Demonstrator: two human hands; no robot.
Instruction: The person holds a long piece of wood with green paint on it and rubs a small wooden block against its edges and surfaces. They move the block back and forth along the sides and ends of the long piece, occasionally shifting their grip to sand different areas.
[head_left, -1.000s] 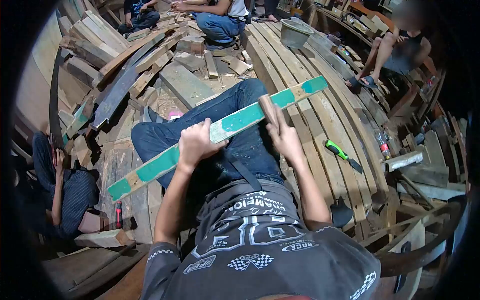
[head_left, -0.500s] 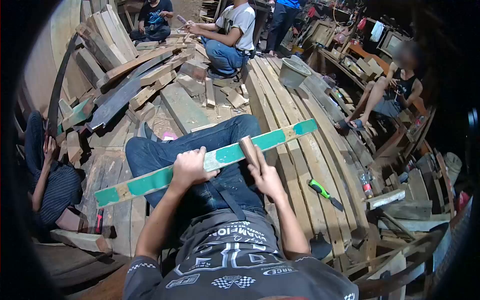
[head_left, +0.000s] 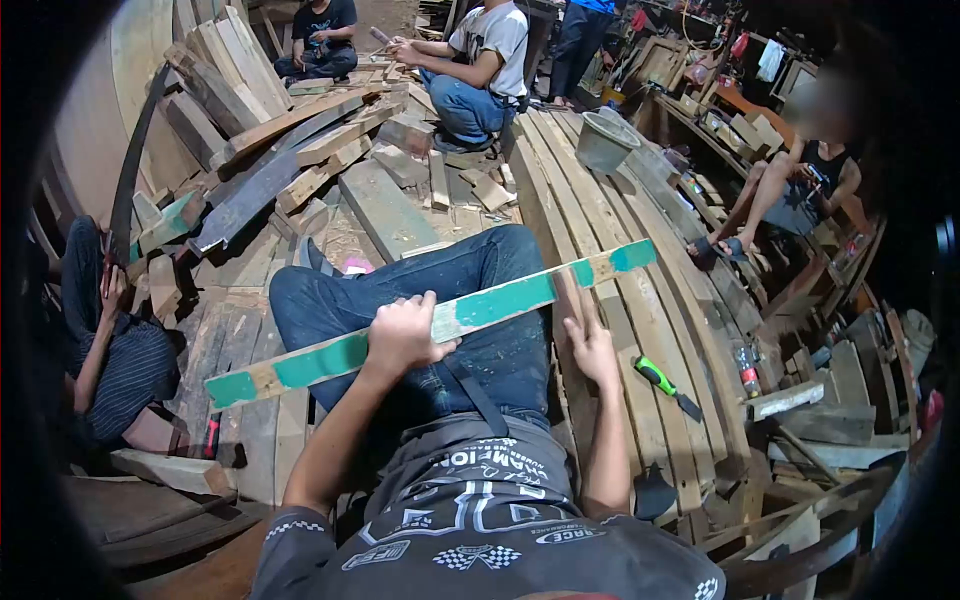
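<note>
Two grips [head_left: 408, 338] [head_left: 597, 355] hold one strip [head_left: 500, 304] and, apparently, one block [head_left: 567, 296].

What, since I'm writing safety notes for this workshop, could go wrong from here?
The plank might twist or slip: the left hand grips it over the legs, with no clamp in view.
The right hand, holding a block at the plank, might catch a splinter.
The green tool lies loose beside the right forearm, which could knock it.
</note>
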